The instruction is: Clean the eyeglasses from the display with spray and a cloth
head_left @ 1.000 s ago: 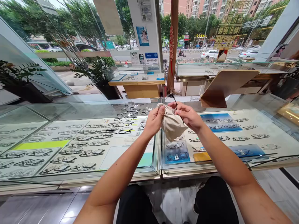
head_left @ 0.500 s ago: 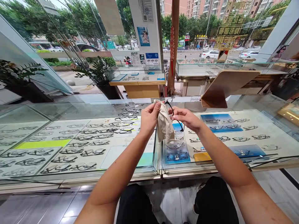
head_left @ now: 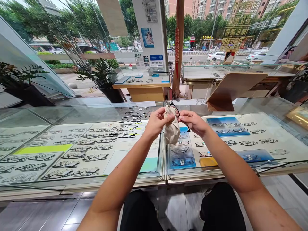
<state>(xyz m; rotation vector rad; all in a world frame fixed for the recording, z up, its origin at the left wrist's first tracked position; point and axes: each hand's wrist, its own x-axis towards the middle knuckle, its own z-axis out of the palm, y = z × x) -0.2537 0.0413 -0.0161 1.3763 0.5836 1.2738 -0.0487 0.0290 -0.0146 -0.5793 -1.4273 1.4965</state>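
A pale beige cloth [head_left: 171,131] hangs from my left hand [head_left: 157,121], whose thumb and fingers are closed on it. My right hand [head_left: 193,122] pinches a pair of eyeglasses [head_left: 186,125] with dark temples. The cloth lies against the glasses and covers much of the frame, so the lenses are mostly hidden. Both hands are close together above the glass display counter [head_left: 134,179], near the seam between its two cases.
Several eyeglasses [head_left: 96,156] lie in rows inside the left case. On the right, more glasses rest on blue panels [head_left: 228,126]. A tilted wooden-backed stand [head_left: 237,86] stands on the counter at the right. Behind are a wooden post [head_left: 177,48] and a potted plant [head_left: 103,75].
My left hand and the cloth have moved right, closer to my right hand, and the left thumb now presses the cloth near the glasses. My right hand has barely moved.
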